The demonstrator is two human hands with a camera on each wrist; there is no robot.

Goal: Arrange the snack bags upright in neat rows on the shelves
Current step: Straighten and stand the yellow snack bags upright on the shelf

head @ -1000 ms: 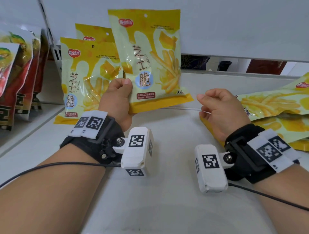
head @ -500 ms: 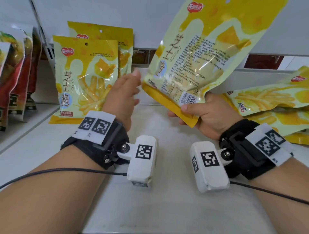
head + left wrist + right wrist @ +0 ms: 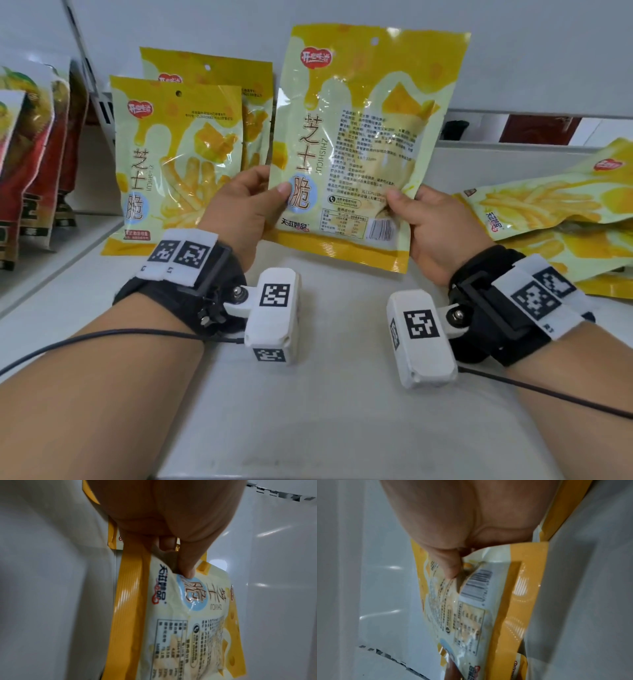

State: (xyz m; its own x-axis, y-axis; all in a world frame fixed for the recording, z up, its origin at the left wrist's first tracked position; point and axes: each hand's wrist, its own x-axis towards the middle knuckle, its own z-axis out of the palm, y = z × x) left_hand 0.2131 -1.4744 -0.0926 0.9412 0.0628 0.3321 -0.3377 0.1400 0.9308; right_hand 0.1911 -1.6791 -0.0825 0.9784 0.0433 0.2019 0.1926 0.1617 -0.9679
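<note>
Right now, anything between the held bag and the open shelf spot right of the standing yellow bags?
Nothing visible. Both hands, left and right, hold the yellow cheese-stick snack bag upright above the white shelf. The shelf right of the two standing yellow bags looks bare; the flat pile of yellow bags lies further right.

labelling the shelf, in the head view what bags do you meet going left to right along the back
red bags → standing yellow bags → held bag, back side showing, pinched by left hand and right hand → flat yellow pile
</note>
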